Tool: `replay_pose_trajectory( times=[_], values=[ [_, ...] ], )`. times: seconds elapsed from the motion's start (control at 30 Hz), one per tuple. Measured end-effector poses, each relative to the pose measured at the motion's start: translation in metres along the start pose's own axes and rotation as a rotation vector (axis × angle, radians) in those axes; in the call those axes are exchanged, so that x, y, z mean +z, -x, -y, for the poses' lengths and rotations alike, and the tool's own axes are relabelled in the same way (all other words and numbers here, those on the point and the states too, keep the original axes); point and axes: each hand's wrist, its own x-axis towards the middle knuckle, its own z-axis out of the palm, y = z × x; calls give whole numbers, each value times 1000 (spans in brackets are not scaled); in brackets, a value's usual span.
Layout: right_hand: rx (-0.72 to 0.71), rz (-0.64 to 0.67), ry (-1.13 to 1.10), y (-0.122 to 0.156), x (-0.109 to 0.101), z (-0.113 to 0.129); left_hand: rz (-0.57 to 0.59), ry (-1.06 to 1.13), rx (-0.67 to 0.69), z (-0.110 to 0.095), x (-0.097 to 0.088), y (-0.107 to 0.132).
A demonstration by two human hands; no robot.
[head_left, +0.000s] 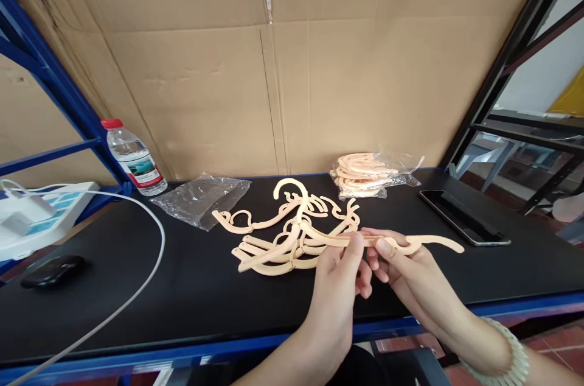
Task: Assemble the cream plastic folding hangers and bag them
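Observation:
A cream folding clothes hanger is held up above the table, its hook pointing upward. My left hand pinches the hanger's right arm between thumb and fingers. My right hand, with a beaded bracelet at the wrist, pinches a curved hanger piece against the end of that arm. Both hands are close together, almost touching. Behind and below the held hanger lies a pile of similar hanger parts, partly covered by it.
An empty clear plastic bag lies left of the pile. A bag of packed hanger pieces sits at the back, with a phone to its right. At left are a water bottle, a mouse, a power strip and a white cable.

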Motion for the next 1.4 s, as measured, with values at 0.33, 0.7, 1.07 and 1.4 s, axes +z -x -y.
replay_pose_trajectory(
  times=[0.33, 0.7, 1.07, 1.4],
  values=[
    [-53, -152, -123, -17, -37, 9, -195, 6, 162, -44, -59, 22],
    [-146, 48, -145, -62, -20, 35, 64, -103, 61, -108, -66, -27],
    [-149, 294, -41, -94, 46, 15, 405, -576, 192, -106, -79, -87],
    [-60, 148, -91, -110, 12, 9, 437, -1470, 231, -131, -152, -185]
  ],
)
